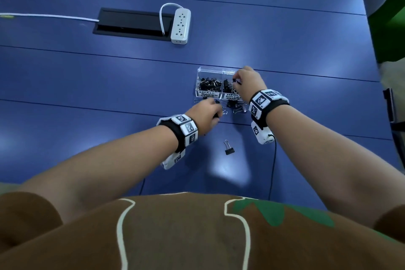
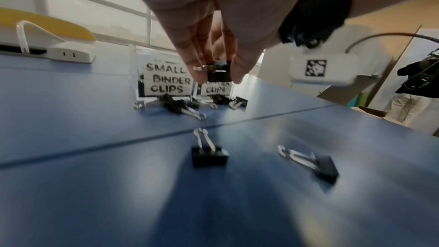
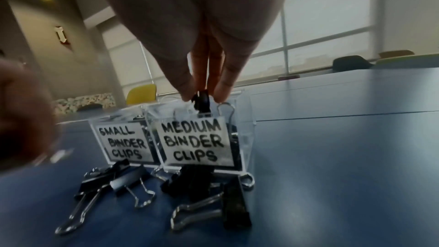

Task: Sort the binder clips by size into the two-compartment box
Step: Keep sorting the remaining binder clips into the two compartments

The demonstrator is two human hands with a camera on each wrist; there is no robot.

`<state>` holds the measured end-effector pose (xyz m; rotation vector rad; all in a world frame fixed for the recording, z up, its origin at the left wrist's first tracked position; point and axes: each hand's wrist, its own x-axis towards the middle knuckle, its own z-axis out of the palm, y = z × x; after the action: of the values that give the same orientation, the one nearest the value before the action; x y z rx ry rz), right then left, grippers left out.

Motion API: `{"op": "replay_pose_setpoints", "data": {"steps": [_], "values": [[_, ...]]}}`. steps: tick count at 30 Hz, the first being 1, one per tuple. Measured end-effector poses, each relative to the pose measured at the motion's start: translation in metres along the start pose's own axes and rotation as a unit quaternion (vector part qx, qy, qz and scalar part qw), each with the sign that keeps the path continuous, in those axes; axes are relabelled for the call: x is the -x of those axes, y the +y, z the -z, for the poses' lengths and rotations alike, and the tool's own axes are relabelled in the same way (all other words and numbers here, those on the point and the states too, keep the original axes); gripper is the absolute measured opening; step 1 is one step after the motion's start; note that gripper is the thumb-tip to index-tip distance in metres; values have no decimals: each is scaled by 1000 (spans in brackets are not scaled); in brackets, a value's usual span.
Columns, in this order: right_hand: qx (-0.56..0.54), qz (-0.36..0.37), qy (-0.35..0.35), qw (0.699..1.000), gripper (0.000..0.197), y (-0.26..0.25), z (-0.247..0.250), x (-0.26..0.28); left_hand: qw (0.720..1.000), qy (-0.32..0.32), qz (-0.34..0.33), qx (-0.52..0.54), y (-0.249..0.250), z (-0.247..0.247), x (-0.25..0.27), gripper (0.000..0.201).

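Note:
A clear two-compartment box (image 1: 198, 85) stands on the blue table, labelled small binder clips on the left (image 3: 123, 142) and medium binder clips on the right (image 3: 193, 141). Black clips lie in both compartments. My right hand (image 1: 235, 81) hovers over the medium compartment and pinches a black binder clip (image 3: 202, 100). My left hand (image 1: 215, 108) is in front of the box and pinches a small black clip (image 2: 218, 74). Several loose clips (image 3: 194, 183) lie against the box's front. One more clip (image 1: 229, 148) lies nearer to me.
A white power strip (image 1: 180, 25) and a black cable hatch (image 1: 131, 24) sit far back on the left. A thin black cable (image 1: 272, 171) trails from my right wrist. The table's right edge (image 1: 377, 72) is beyond the box. Two clips (image 2: 209, 154) lie under my left wrist.

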<state>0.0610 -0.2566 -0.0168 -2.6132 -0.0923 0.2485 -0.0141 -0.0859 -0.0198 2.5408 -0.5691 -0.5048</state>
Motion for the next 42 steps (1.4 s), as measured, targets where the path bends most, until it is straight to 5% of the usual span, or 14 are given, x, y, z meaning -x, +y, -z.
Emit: {"op": "replay_pose_setpoints", "data": {"steps": [2,7,13,21,28,32,36,42], "values": [[3,5,-6,1000,18,4,-1,3,1000,13,2,1,2,14,-16,16],[-81,-37,116,989,18,25,1,30,999,40,-3,-2,13,37,-57,18],[29,-37,-71,996,37,50,-33,78,999,33,-13,-15,27,33,-94,14],[83,-20,-81,993,17,54,-44,95,998,-16,-11,-63,25,14,-105,19],[20,-67,-124,990,25,48,-39,101,995,58,-67,-53,7,2,-49,11],[-1,-100,-175,980,6,38,-35,108,997,4,33,-67,-10,-14,-1,17],[-40,-71,-170,982,9,18,-38,125,989,-23,140,-47,-20,-35,29,43],[49,-18,-205,977,12,1,-63,146,986,-18,161,-26,-21,-49,33,29]]}}
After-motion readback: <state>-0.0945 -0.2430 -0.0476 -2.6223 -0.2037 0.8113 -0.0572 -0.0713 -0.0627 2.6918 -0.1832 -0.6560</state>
